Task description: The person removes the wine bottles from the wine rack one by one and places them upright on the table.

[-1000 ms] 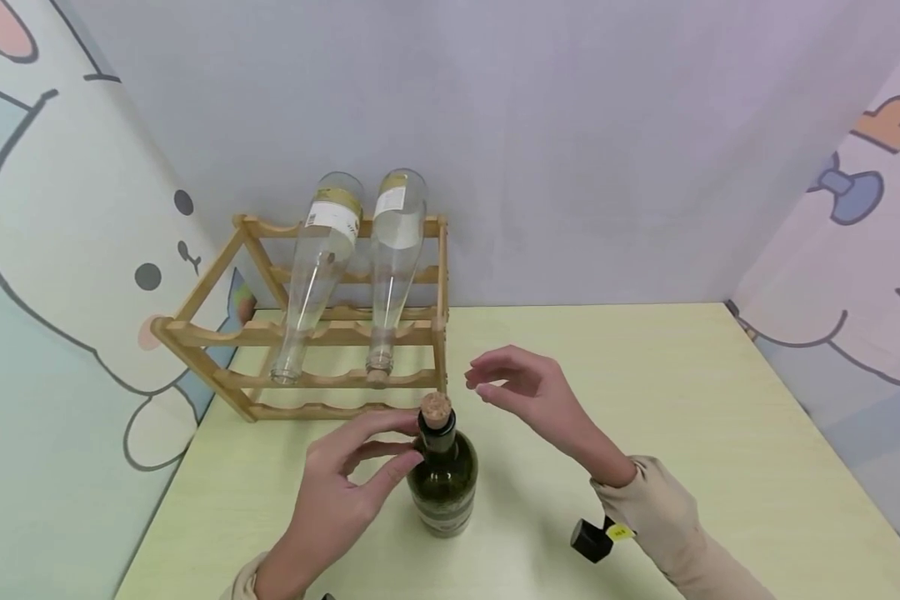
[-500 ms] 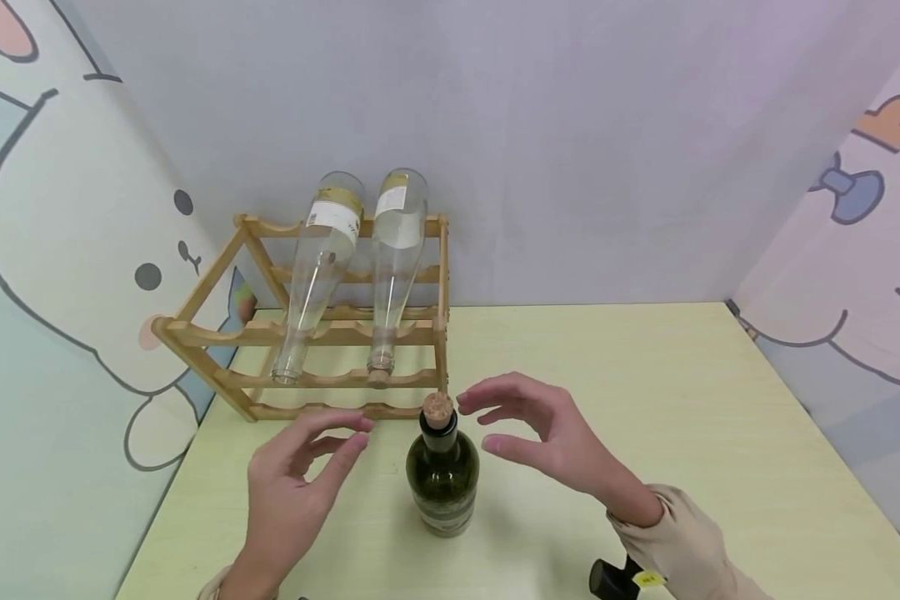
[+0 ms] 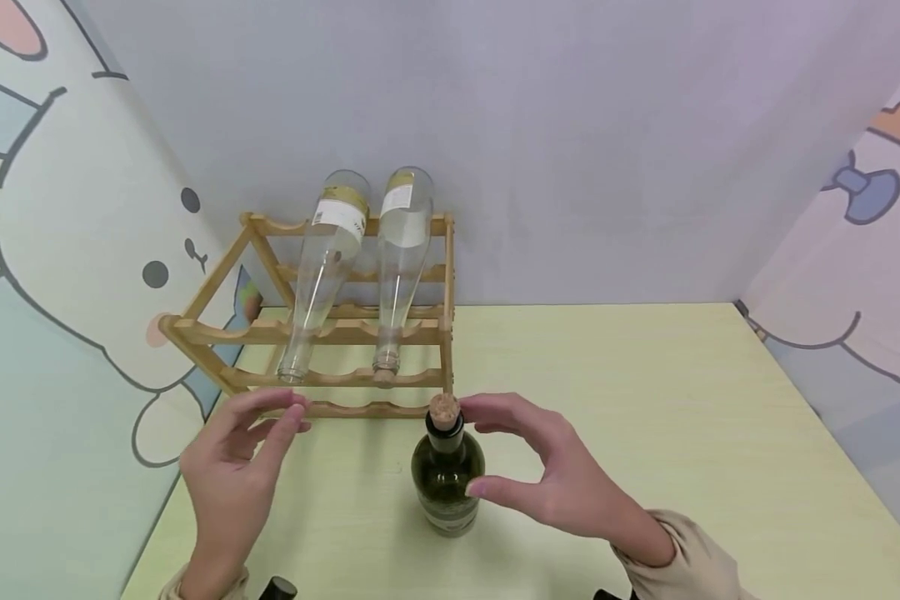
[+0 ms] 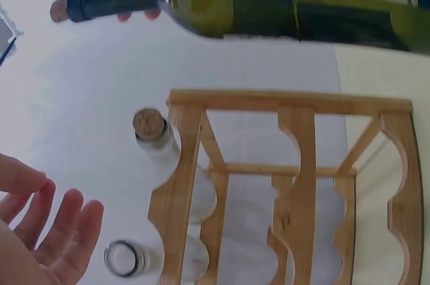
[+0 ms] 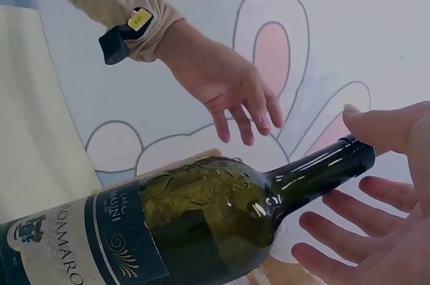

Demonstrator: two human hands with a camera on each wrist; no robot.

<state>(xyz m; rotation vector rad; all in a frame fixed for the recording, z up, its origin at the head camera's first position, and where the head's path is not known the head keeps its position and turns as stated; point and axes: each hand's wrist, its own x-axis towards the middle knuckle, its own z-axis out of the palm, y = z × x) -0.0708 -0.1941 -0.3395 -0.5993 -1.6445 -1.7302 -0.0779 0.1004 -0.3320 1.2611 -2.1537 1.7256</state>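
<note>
A dark green wine bottle (image 3: 444, 477) stands upright on the table, its neck stopped with a cork (image 3: 444, 411). My right hand (image 3: 551, 471) is beside the neck, fingers behind it and thumb in front. In the right wrist view those fingers are spread loosely about the neck (image 5: 322, 171); whether any of them touches it I cannot tell. My left hand (image 3: 228, 467) hovers to the left of the bottle, in front of a wooden wine rack (image 3: 315, 335). It holds nothing, and its fingers are relaxed in the left wrist view.
Two clear bottles lie on the rack's top, necks pointing forward and down. The left one (image 3: 322, 267) has an uncorked mouth; a cork (image 3: 384, 377) plugs the right one (image 3: 403, 250). Pale table (image 3: 607, 375) extends rightward, with patterned walls at both sides.
My left hand has moved away from the green bottle's neck, to the left. My right hand has come down and left to the neck, its thumb and fingers spreading wider.
</note>
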